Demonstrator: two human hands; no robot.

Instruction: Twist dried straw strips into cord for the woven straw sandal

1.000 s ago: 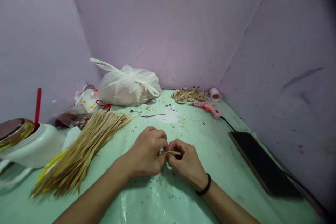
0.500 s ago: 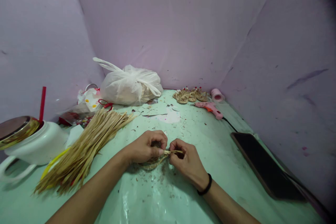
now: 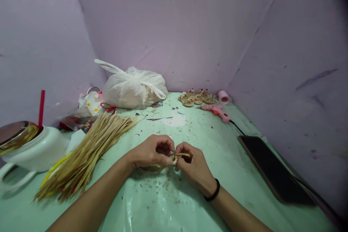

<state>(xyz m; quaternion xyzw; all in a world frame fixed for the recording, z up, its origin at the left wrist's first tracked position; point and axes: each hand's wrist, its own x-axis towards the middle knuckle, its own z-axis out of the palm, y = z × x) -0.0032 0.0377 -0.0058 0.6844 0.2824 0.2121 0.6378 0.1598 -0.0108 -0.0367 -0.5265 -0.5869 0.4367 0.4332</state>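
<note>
Both hands meet over the near middle of the table. My left hand (image 3: 152, 151) is closed, pinching a braid of dried straw (image 3: 153, 169) whose body lies mostly hidden beneath the palm. Fingertip to fingertip with it, my right hand (image 3: 193, 163) is closed on a thin straw strip (image 3: 182, 154) at the braid's end. A black band circles the right wrist. Small straw crumbs lie on the table below the hands. To the left rests a thick bundle of dried straw strips (image 3: 89, 152).
A white pot (image 3: 40, 148) with a lid stands far left. At the back are a tied white plastic bag (image 3: 133, 87), woven straw pieces (image 3: 194, 98) and a pink roll (image 3: 224, 97). A pink glue gun (image 3: 217, 111) and a black phone (image 3: 274, 168) lie to the right.
The fingertips have shifted slightly at the braid's end, and the strip there now bends upward between them. Less of the braid shows below my left hand.
</note>
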